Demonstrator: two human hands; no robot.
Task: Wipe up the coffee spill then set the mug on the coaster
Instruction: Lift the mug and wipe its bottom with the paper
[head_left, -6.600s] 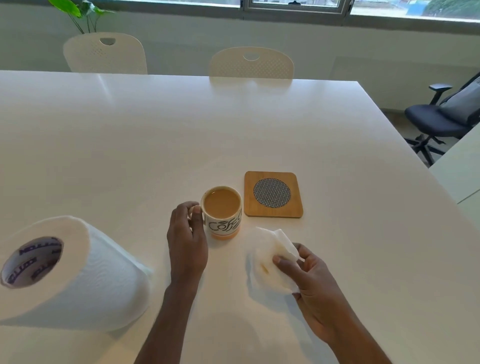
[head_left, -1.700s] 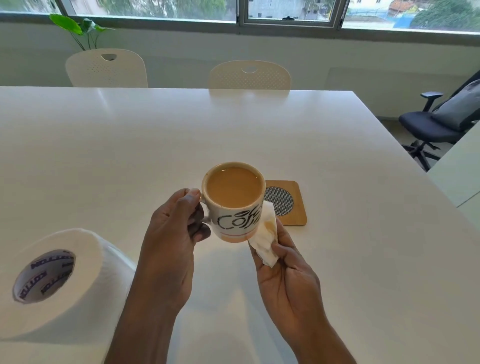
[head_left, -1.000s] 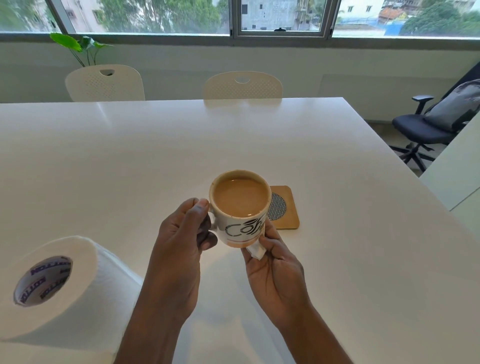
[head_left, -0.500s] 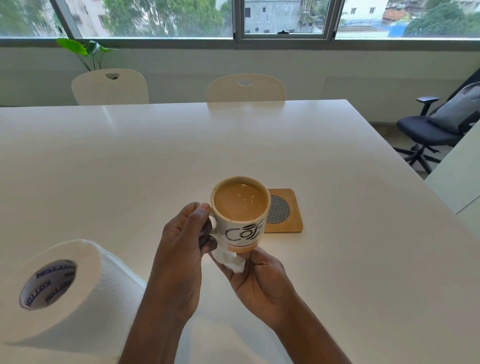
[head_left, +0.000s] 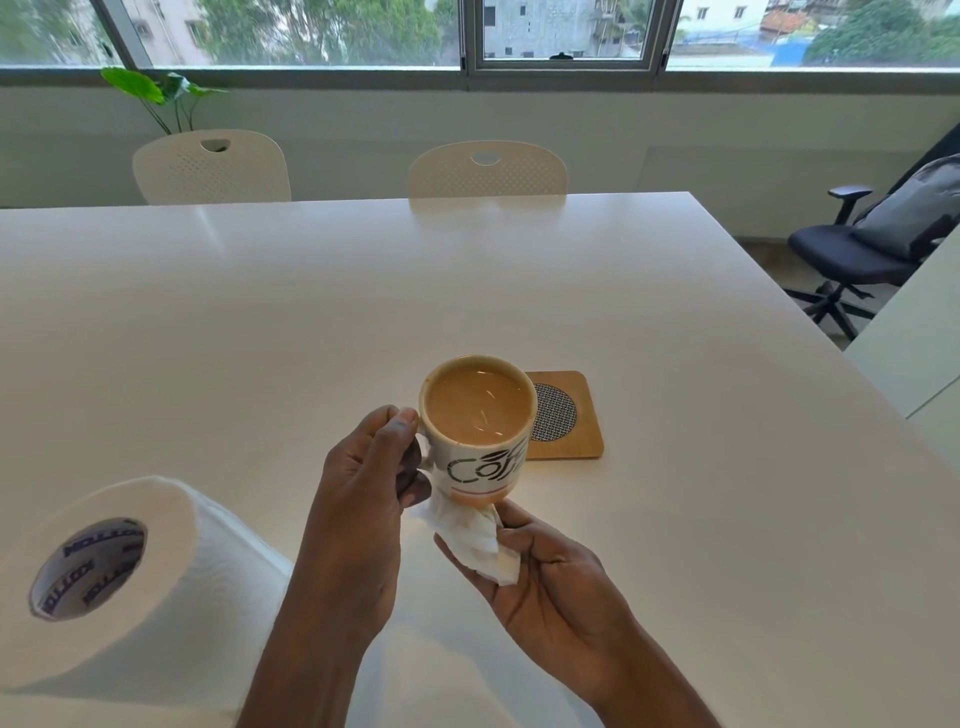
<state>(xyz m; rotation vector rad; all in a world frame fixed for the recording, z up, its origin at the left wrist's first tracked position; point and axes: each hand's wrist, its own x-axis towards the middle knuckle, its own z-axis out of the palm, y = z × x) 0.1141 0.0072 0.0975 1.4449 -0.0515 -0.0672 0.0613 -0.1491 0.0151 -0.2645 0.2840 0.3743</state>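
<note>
A white mug (head_left: 480, 441) lettered "Coffee" and full of milky coffee hangs in the air above the white table (head_left: 311, 322). My left hand (head_left: 363, 493) grips it by the handle on its left side. Under the mug's base my right hand (head_left: 545, 577), palm up, holds a crumpled white paper towel (head_left: 475, 540) that touches the bottom of the mug. The square wooden coaster (head_left: 571, 415) with a round mesh centre lies on the table just behind and right of the mug, partly hidden by it. No spill shows on the visible tabletop.
A large paper towel roll (head_left: 114, 582) lies on its side at the near left. Two white chairs (head_left: 213, 169) (head_left: 488, 171) stand at the far edge. A dark office chair (head_left: 872, 249) and another table's edge (head_left: 914, 343) are on the right.
The mug came off the table into the air in my left hand. My right hand brought the paper towel from the mug's side to beneath its base.
</note>
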